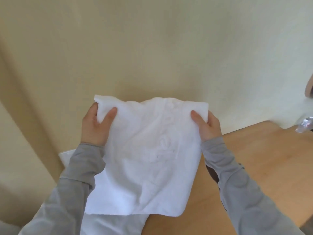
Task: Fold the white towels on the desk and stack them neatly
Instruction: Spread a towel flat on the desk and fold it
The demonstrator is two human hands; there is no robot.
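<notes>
Head view: white towel (145, 155) held up above the wooden tabletop (245, 167), left hand (96, 126) and right hand (206, 126) each pinching a far top corner; soft, light, limp terry, so corner grips look best.

Wooden desk (254, 158) is butting against the cream wall (152, 48). White towels (116, 223) are lying flat on its left part, count unclear. Clear plastic bottle (304, 124) is sitting at the far right, blurred, well apart from them.
</notes>
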